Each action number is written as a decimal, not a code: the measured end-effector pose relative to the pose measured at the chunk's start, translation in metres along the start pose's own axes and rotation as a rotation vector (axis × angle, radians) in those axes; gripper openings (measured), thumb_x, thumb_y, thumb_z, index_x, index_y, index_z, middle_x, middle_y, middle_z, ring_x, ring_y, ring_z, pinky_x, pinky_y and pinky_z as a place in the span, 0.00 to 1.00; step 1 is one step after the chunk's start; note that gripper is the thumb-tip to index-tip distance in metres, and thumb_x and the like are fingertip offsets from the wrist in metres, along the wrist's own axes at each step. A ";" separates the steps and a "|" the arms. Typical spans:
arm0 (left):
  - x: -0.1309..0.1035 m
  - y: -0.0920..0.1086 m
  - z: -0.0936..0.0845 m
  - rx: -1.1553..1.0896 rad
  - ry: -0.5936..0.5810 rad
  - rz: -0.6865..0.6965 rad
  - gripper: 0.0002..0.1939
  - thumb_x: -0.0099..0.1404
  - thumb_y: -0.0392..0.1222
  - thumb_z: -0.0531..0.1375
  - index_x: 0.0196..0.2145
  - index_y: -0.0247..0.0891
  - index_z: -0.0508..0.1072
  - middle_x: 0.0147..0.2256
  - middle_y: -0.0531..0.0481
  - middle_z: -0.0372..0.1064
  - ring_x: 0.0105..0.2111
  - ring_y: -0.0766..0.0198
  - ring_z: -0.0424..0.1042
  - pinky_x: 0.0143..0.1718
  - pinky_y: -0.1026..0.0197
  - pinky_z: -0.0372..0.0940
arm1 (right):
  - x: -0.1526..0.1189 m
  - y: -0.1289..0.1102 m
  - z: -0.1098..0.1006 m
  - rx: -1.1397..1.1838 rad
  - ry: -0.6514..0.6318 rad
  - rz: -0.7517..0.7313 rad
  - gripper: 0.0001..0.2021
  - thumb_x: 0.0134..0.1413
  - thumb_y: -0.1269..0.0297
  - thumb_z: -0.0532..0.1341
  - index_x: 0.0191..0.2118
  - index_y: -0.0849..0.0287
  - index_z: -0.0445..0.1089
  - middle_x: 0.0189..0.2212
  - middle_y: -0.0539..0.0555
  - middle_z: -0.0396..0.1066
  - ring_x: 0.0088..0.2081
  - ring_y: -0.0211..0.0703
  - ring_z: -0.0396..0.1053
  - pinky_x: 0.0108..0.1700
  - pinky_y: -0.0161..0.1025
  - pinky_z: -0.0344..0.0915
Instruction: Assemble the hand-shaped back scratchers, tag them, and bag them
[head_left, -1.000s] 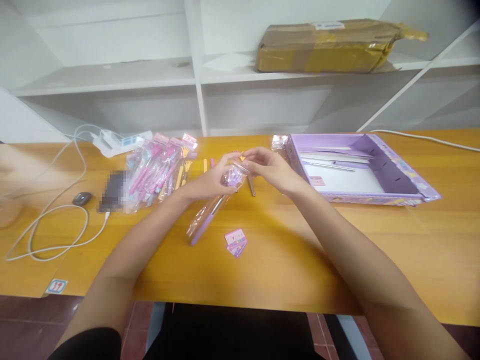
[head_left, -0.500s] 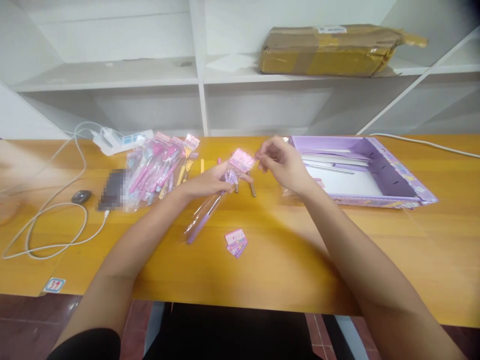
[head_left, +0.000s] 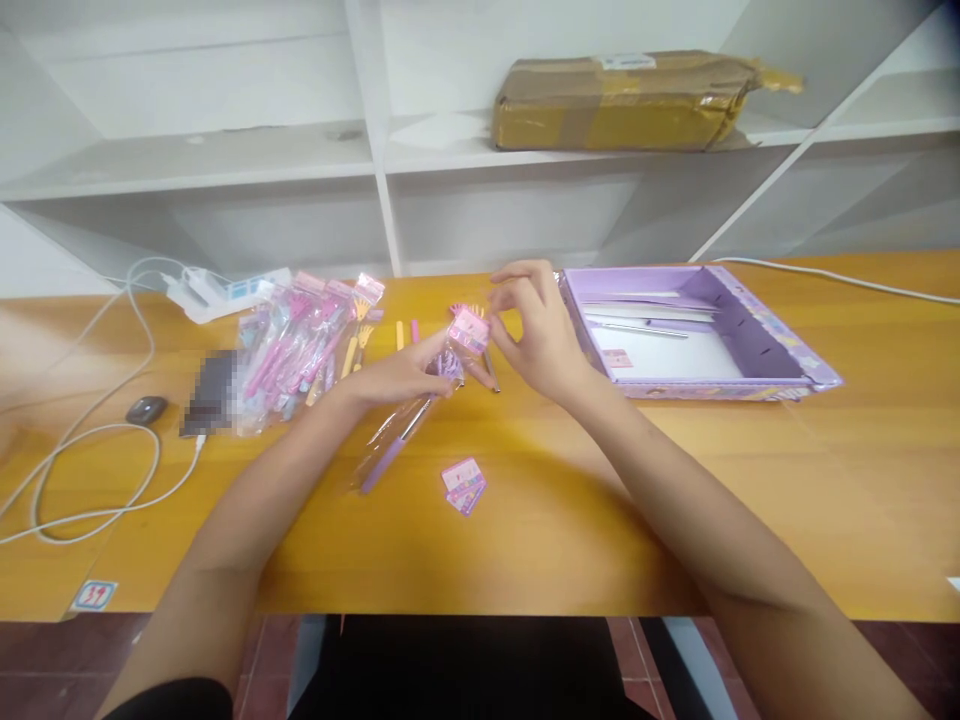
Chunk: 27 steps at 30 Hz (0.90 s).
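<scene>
My left hand [head_left: 412,375] is closed around a clear plastic bag [head_left: 379,440] with a purple back scratcher [head_left: 385,465] inside, its handle slanting down to the left. A pink header card [head_left: 469,330] shows at the top of the bag, above my left fingers. At the card's right edge, my right hand [head_left: 529,325] pinches the bag's top with thumb and forefinger. Behind the hands lie loose back scratchers, partly hidden, with a yellow handle [head_left: 400,335] showing. Small pink cards [head_left: 464,486] lie overlapped on the table in front.
Several bagged back scratchers [head_left: 300,340] lie in a pile at left, beside a pixelated dark object [head_left: 211,392], a black mouse [head_left: 146,410], cables and a white power strip [head_left: 217,295]. A purple open box [head_left: 705,388] stands right. A taped carton [head_left: 622,105] rests on the shelf.
My right hand has moved in to the pink header card and now pinches at its edge. My left hand keeps its grip. The whole view has shifted slightly.
</scene>
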<state>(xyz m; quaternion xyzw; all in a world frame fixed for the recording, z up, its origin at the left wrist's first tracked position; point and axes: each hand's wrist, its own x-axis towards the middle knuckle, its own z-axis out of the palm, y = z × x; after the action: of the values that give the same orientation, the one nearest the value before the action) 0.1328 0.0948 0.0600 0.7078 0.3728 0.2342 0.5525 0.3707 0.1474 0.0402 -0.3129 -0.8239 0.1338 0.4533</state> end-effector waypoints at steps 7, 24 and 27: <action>0.003 -0.007 -0.008 0.047 0.022 0.043 0.39 0.61 0.33 0.65 0.69 0.44 0.71 0.50 0.44 0.83 0.47 0.52 0.75 0.45 0.53 0.69 | 0.005 -0.001 -0.013 0.269 -0.134 0.142 0.04 0.73 0.58 0.64 0.45 0.51 0.75 0.53 0.58 0.73 0.61 0.54 0.72 0.64 0.56 0.74; -0.002 -0.013 -0.038 -0.066 0.243 -0.134 0.27 0.57 0.34 0.65 0.55 0.38 0.76 0.37 0.49 0.82 0.31 0.65 0.71 0.29 0.61 0.57 | 0.006 0.009 -0.031 0.270 -0.955 0.386 0.17 0.63 0.47 0.68 0.40 0.58 0.81 0.37 0.55 0.81 0.38 0.47 0.75 0.42 0.42 0.66; -0.001 -0.015 -0.040 -0.060 0.255 -0.111 0.22 0.59 0.36 0.69 0.52 0.37 0.77 0.40 0.45 0.84 0.34 0.63 0.75 0.31 0.61 0.61 | -0.002 -0.010 -0.009 0.296 -1.318 0.341 0.15 0.65 0.51 0.67 0.39 0.60 0.81 0.35 0.54 0.81 0.35 0.44 0.75 0.39 0.39 0.65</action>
<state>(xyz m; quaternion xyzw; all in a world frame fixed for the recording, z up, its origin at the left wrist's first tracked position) 0.0981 0.1198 0.0575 0.6337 0.4714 0.3025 0.5336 0.3750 0.1375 0.0492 -0.2265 -0.8396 0.4760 -0.1309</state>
